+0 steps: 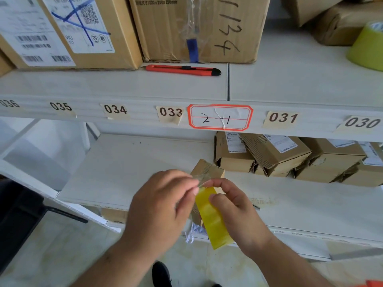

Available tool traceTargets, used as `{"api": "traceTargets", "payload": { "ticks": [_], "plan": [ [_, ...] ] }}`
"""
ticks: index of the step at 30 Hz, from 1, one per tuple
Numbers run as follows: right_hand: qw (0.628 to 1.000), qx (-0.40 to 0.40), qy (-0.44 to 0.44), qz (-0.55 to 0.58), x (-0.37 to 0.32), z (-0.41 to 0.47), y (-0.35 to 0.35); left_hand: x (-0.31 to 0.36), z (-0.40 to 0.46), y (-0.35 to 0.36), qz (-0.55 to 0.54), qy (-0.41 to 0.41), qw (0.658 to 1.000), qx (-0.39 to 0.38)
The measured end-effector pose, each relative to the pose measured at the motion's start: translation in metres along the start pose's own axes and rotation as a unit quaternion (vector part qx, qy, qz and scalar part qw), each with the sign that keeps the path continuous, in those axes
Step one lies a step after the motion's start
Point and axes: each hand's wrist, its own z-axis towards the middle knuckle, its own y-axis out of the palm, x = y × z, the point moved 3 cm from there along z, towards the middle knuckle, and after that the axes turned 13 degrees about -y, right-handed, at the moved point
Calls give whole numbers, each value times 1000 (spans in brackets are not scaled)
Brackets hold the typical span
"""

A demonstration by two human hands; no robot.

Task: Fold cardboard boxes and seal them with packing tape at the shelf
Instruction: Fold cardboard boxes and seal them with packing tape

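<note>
Both hands meet over the lower shelf (pixel 128 162): the left hand (pixel 163 206) pinches a clear tape end, the right hand (pixel 234 210) grips a yellow tape strip (pixel 211 218) against a small cardboard box (pixel 207 169). Tape should be kept taut and smoothed flat across the seam
</note>
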Motion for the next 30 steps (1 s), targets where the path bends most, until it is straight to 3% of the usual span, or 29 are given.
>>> {"api": "traceTargets", "payload": {
  "ticks": [2,7,16,30],
  "plan": [
    [1000,-6,-14,-12,-1,-1,1,5,3,5,51,26,998,-15],
    [998,-26,-34,-43,-7,-6,0,4,11,11,90,-10,994,-54],
    [996,-29,-50,-61,-11,-12,0,8,13,12,96,-41,989,-107],
    [991,-59,-73,-95,-11,-18,4,8,12,10,71,-42,988,-128]
  ]
}}
